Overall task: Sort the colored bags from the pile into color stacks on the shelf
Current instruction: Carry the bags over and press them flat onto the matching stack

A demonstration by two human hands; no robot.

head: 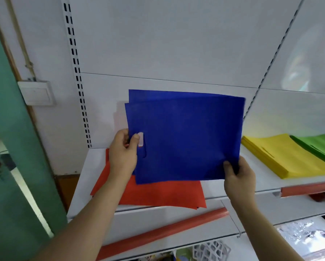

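I hold up blue bags (184, 136), at least two flat sheets slightly offset, in front of the white shelf back. My left hand (123, 152) grips their left edge beside the cut-out handle slot, thumb on the front. My right hand (239, 176) pinches the lower right corner. Under them a stack of red-orange bags (158, 194) lies flat on the white shelf (78, 185). On the neighbouring shelf section to the right sit a yellow stack (284, 157) and a green stack (320, 146).
A loose red price strip (163, 232) lies slanted on the shelf below. Another red strip (308, 189) edges the right shelf. A slotted upright (77, 72) runs up the left side, with a wall switch (37, 95) and green door (7, 147) beyond. A white basket (210, 251) sits lower down.
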